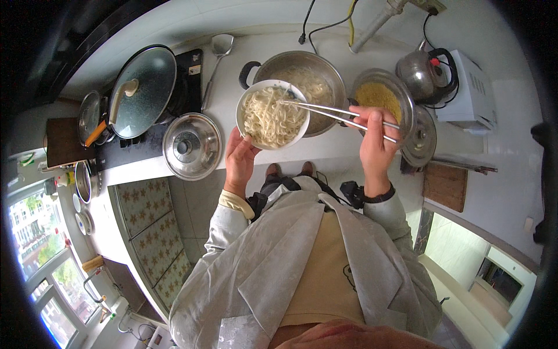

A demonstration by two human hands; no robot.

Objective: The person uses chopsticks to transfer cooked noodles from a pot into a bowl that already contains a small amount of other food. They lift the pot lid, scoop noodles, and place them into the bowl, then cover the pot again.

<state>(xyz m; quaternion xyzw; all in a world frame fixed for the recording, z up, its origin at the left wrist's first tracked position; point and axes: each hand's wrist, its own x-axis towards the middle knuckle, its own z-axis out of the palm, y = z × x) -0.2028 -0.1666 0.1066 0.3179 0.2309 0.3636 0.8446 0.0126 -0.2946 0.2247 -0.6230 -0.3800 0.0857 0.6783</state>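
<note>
My left hand holds a white bowl by its lower left rim. Noodles fill the bowl, which overlaps the near left part of a large metal pot. Inside the pot, more noodles lie in cloudy liquid. A pair of metal chopsticks is gripped in my right hand, and their tips touch the noodles in the bowl. Behind my right hand, a metal basin holds something yellow and grainy; the hand hides part of it.
A domed metal lid lies left of the bowl, near the counter's front edge. Behind it are a long-handled spatula and a wok with a glass lid. On the right stand a metal kettle and a glass lid; cables hang at the back.
</note>
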